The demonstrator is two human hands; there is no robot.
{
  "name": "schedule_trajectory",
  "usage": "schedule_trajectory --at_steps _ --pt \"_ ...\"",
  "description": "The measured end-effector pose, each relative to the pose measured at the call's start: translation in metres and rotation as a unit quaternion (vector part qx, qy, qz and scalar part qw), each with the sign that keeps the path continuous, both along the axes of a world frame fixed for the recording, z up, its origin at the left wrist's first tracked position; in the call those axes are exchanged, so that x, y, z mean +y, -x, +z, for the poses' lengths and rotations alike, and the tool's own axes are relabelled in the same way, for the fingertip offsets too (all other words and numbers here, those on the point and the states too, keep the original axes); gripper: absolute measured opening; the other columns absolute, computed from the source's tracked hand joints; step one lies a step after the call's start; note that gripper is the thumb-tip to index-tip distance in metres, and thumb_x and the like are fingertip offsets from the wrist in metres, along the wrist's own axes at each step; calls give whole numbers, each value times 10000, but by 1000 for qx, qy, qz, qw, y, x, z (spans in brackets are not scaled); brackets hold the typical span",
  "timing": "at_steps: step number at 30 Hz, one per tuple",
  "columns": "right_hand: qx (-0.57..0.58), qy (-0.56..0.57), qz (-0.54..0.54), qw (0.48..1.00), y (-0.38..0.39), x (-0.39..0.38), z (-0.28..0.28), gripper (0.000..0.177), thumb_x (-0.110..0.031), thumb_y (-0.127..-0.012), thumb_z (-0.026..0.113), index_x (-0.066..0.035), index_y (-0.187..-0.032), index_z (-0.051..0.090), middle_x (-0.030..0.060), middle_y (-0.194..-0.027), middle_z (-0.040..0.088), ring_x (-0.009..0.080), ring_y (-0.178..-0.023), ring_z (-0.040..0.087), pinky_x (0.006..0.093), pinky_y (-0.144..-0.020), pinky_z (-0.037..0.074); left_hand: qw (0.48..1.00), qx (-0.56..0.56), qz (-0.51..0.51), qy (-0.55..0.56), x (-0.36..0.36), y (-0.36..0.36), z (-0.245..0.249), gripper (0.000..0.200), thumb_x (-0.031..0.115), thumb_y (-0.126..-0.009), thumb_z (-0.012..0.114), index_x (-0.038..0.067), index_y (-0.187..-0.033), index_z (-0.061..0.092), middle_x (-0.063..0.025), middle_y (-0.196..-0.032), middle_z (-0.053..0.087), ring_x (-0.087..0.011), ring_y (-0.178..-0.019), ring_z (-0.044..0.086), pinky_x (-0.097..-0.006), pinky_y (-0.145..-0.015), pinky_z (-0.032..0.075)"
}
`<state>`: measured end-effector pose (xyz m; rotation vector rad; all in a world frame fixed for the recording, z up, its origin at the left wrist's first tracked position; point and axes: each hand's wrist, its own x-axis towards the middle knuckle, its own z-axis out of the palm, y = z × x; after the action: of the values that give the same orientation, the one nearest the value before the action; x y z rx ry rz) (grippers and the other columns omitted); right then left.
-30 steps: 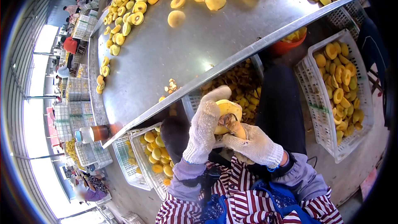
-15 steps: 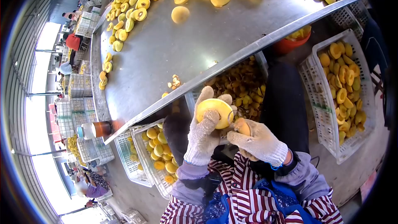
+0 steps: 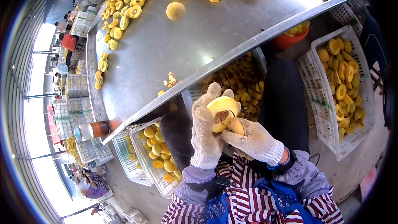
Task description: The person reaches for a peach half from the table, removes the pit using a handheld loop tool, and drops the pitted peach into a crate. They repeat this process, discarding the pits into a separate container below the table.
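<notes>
My gloved left hand (image 3: 204, 130) is wrapped around a yellow peach half (image 3: 221, 106), its cut side facing me with a brown pit area in the middle. My gloved right hand (image 3: 259, 142) grips a pitting tool (image 3: 236, 127) with a rounded tan handle. Its thin curved wire loop is at the brown centre of the fruit. Both hands are above my lap, just in front of the metal table (image 3: 174, 45). Below and behind them is a crate of brown and yellow scraps (image 3: 238, 81).
Peach halves (image 3: 124, 6) lie along the table's far and left sides, with small pit pieces (image 3: 171, 79) near its front edge. White crates of peaches stand at left (image 3: 159, 149) and right (image 3: 342, 87). A red bucket (image 3: 291, 39) is under the table. Other people work far left.
The peach half has been turned so its brown centre faces me. The tool's loop has come onto that centre, and my right hand has moved slightly left.
</notes>
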<state>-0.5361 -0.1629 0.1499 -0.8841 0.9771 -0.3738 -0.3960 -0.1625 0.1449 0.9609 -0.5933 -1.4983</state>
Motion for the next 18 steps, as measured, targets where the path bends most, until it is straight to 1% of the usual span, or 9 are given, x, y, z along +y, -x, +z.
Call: schedule_trajectory --at_steps 2,3,7,11,13,15,16,17,18 --pt "-14 -18 -3 1000 1 0 0 318 -350 -966 612 -55 -1086 626 80 -756 644 185 -640 652 317 -611 516 999 -10 16 35 4 7 -2 598 433 -999 562 31 -1413 402 -156 -1463 460 -326 -1348 469 -479 -1074 456" --pt "-24 -16 -5 1000 3 0 -1 326 -349 -964 614 -47 -1085 623 76 -741 641 175 -629 648 311 -600 514 998 -19 20 52 4 9 -5 571 418 -1010 544 49 -1418 392 -187 -1466 452 -329 -1315 503 -461 -1056 472" --pt "-64 -13 -14 998 2 5 -6 346 -362 -969 614 -34 -1080 611 58 -726 634 134 -549 611 297 -510 484 984 -145 -25 99 7 4 2 554 402 -1023 524 30 -1419 413 -214 -1465 449 -324 -1272 540 -432 -1037 482" --pt "-159 -76 16 984 8 10 -24 319 -347 -993 586 -45 -1093 592 56 -680 615 128 -447 548 277 -390 402 957 -255 -35 134 9 3 4 490 331 -1028 532 -10 -1377 483 -229 -1452 460 -327 -1252 555 -413 -1038 475" --pt "-228 -91 29 969 14 12 -33 305 -332 -1007 566 -35 -1077 579 54 -631 596 124 -404 516 256 -342 352 859 -422 -35 290 2 -3 0 359 223 -1023 546 -9 -1294 583 -233 -1416 502 -324 -1242 565 -393 -1044 464" --pt "-319 -247 47 914 20 5 -35 303 -326 -1022 533 -25 -1042 564 39 -570 558 121 -379 488 243 -327 341 844 -437 -67 304 -11 -4 6 320 197 -1019 545 -4 -1259 614 -224 -1374 545 -315 -1227 575 -385 -1042 461" --pt "-321 -237 47 916 20 4 -28 308 -326 -1030 516 -23 -997 559 36 -536 528 124 -363 466 244 -319 346 836 -445 -81 310 -14 -4 13 303 184 -1018 544 -1 -1242 630 -219 -1354 566 -311 -1220 579 -382 -1040 459" --pt "-322 -227 47 918 20 3 -20 323 -326 -1038 499 -20 -952 554 34 -502 498 128 -346 445 245 -311 350 896 -368 -135 209 -15 -6 15 393 301 -1008 562 -4 -1247 620 -189 -1261 624 -272 -1138 623 -357 -962 504" --pt "-339 -247 47 906 20 5 -20 326 -329 -1035 508 -20 -947 558 45 -507 506 135 -346 450 248 -311 356 938 -288 -166 96 -17 -9 17 498 419 -998 581 -7 -1253 610 -158 -1169 682 -234 -1056 668 -333 -884 549"
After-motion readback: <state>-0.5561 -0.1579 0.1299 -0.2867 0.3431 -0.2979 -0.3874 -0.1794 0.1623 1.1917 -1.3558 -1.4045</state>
